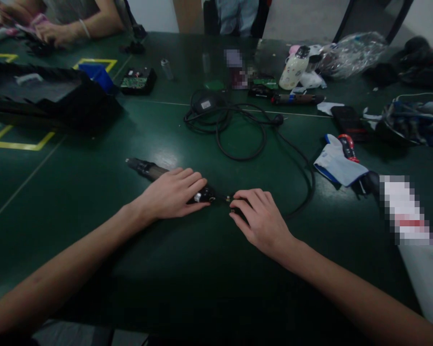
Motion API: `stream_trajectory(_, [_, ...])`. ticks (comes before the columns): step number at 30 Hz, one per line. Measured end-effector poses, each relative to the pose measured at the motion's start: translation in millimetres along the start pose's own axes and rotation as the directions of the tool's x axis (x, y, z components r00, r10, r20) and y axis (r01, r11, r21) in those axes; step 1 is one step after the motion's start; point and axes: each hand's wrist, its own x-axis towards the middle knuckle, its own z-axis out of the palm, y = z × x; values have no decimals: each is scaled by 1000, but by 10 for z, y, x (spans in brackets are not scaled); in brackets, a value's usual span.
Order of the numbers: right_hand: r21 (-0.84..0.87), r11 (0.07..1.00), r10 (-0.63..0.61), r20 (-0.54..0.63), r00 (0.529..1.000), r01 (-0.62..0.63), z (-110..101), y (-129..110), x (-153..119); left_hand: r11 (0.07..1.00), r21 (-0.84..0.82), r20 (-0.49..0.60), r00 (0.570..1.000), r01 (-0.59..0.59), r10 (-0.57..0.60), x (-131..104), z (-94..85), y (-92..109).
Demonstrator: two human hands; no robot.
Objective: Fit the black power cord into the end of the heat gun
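A dark electric screwdriver (147, 169) lies on the green table, its narrow bit end pointing left. My left hand (175, 192) rests over its body with the fingers wrapped round it, hiding the middle part. The black rear end with a silver band shows past my fingertips. Just right of that end, my right hand (261, 216) pinches the end of a black cable (312, 185). A small metallic connector tip (228, 198) shows at the fingertips, close to the screwdriver's rear; whether they touch I cannot tell. The rest of the connector is hidden by my fingers.
The cable coils beyond my hands beside a black power adapter (207, 102). Gloves (341, 161) and a phone-like black object (348, 120) lie right. A black tray (57, 113) stands left; another screwdriver (298, 99) and a bottle (294, 67) are behind. A co-worker's hands are far left.
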Motion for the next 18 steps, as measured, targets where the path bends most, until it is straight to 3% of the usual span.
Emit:
stream_trajectory(3, [7,999,48,-56,997,-48,-12,16,-10,984,23,-77,982,177,-174,88,44,376])
stream_trajectory(6, [7,997,79,-87,993,-79,-30,22,-13,981,-36,-123,974,189,-192,119,88,501])
stream_trajectory(18, [-138,970,185,-103,977,-198,-54,-28,-16,960,11,-177,945,281,-275,106,127,108])
